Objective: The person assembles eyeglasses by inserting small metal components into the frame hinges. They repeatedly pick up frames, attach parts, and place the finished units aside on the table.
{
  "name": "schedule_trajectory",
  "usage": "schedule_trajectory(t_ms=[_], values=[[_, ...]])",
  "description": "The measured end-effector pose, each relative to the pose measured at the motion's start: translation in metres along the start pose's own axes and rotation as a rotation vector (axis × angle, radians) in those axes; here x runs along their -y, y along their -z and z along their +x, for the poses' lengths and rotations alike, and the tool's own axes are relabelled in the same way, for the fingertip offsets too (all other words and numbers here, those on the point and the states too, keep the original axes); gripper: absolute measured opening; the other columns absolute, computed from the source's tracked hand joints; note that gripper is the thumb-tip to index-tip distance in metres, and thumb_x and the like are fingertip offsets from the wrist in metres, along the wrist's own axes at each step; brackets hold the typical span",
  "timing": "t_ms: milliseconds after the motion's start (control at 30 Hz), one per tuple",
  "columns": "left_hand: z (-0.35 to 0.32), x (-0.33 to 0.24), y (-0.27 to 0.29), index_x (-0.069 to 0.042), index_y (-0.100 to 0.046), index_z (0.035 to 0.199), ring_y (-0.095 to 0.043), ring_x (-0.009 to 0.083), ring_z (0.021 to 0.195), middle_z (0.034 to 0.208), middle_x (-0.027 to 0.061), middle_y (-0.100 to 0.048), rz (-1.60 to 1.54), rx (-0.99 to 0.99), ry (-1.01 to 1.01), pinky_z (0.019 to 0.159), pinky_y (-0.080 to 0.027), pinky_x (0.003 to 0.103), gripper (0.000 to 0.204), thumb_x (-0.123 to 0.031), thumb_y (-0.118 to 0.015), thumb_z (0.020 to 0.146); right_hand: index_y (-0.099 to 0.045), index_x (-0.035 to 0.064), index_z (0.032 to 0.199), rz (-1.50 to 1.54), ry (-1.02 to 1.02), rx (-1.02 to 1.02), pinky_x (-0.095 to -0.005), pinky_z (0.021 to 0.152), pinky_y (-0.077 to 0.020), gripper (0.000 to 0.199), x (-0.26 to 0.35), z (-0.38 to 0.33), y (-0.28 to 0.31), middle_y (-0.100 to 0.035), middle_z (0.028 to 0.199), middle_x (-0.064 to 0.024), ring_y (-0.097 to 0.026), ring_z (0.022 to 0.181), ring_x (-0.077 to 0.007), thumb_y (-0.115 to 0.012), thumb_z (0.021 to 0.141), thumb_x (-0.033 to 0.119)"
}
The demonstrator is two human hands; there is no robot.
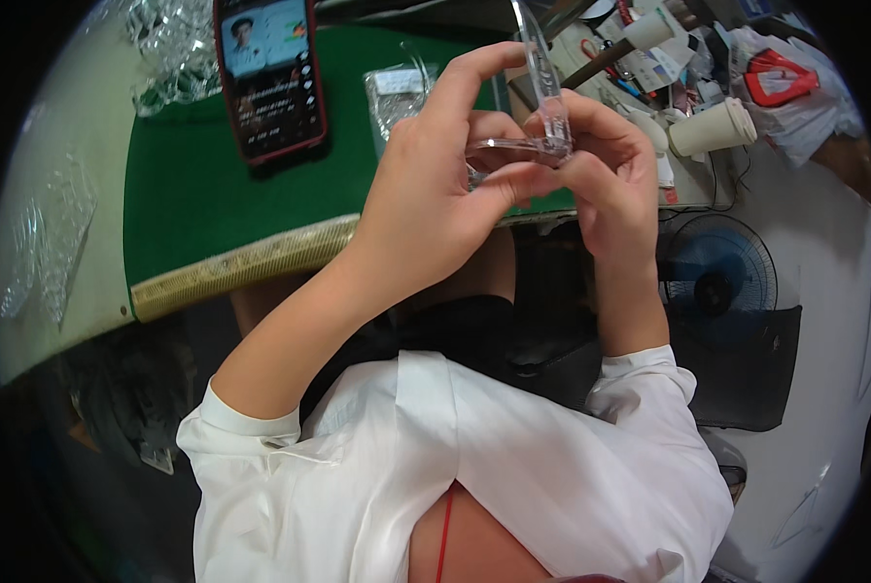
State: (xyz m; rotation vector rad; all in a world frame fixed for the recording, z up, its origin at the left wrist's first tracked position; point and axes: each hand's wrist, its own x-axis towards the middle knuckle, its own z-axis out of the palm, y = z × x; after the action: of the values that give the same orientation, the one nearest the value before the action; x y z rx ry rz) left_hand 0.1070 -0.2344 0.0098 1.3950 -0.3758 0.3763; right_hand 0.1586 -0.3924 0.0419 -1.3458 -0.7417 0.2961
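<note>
For this step, I think it is best to support the clear frame (550, 109) close to its corner, where the long upright piece meets the crosswise one. The pressure should be light and even, because thin plastic of this kind could bend or crack if only one end is pushed. It would also help to keep the fingertips off the broad faces, so that they are not smeared.

The left hand (424, 189) is half curled and grasps the frame: its index finger reaches far, to the upright piece, and its thumb is under the crosswise piece. The right hand (612, 180) is more tightly bent. It pinches the corner from the right, with the thumb on the near side; some of its fingers are partly hidden, so I cannot tell exactly how they press.

The frame is between both hands, above the near right part of the green mat (188, 209). The phone (272, 83) lies to the left, well apart from it.
</note>
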Motion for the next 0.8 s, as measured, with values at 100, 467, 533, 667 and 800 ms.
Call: schedule_trajectory(t_ms=[100, 467, 533, 667, 800], values=[[0.020, 0.014, -0.015, -0.003, -0.043, 0.130, -0.065, 0.0122, 0.082, 0.088, 0.0075, -0.067, 0.008, -0.027, 0.055, 0.072, -0.053, 0.024, 0.051, 0.000, -0.065, 0.084, -0.064, -0.0037, 0.102, -0.047, -0.006, -0.099, -0.0234, 0.068, -0.0518, 0.025, 0.005, 0.008, 0.014, -0.067, 0.086, -0.0073, -0.064, 0.077, -0.0119, -0.069, 0.082, 0.012], [0.087, 0.063, -0.065, 0.004, -0.055, 0.097, -0.064, 0.0135, 0.076, 0.083, 0.0087, -0.066, 0.008, 0.009, -0.100, 0.071, -0.051, 0.026, 0.008, 0.001, -0.056, 0.090, -0.068, 0.0000, 0.101, -0.190, 0.086, -0.304, -0.0242, 0.078, -0.0464, 0.025, 0.015, 0.034, 0.107, -0.068, 0.094, -0.0046, -0.059, 0.082, -0.0087, -0.067, 0.086, 0.020], [0.097, 0.061, -0.071, 0.004, -0.055, 0.095, -0.064, 0.0128, 0.075, 0.081, 0.0091, -0.066, 0.017, -0.001, -0.118, 0.071, -0.051, 0.026, 0.006, 0.003, -0.055, 0.089, -0.068, 0.0005, 0.100, -0.271, 0.097, -0.396, -0.0236, 0.076, -0.0457, 0.025, 0.019, 0.034, 0.120, -0.068, 0.093, -0.0036, -0.057, 0.078, -0.0076, -0.065, 0.088, 0.022], [0.107, 0.062, -0.080, 0.005, -0.054, 0.094, -0.065, 0.0126, 0.075, 0.080, 0.0097, -0.067, 0.031, -0.009, -0.107, 0.070, -0.051, 0.026, 0.006, 0.003, -0.056, 0.088, -0.068, 0.0025, 0.094, -0.353, 0.173, -0.505, -0.0198, 0.071, -0.0413, 0.024, 0.034, 0.030, 0.138, -0.063, 0.080, 0.0011, -0.053, 0.072, -0.0066, -0.063, 0.090, 0.026], [0.111, 0.068, -0.085, 0.005, -0.054, 0.093, -0.065, 0.0127, 0.075, 0.080, 0.0107, -0.068, 0.033, -0.020, -0.096, 0.070, -0.051, 0.026, 0.006, 0.003, -0.056, 0.088, -0.066, 0.0052, 0.093, -0.262, 0.495, -0.740, -0.0213, 0.064, -0.0411, 0.020, 0.065, 0.045, 0.142, -0.064, 0.081, -0.0009, -0.054, 0.071, -0.0070, -0.066, 0.088, 0.024]])
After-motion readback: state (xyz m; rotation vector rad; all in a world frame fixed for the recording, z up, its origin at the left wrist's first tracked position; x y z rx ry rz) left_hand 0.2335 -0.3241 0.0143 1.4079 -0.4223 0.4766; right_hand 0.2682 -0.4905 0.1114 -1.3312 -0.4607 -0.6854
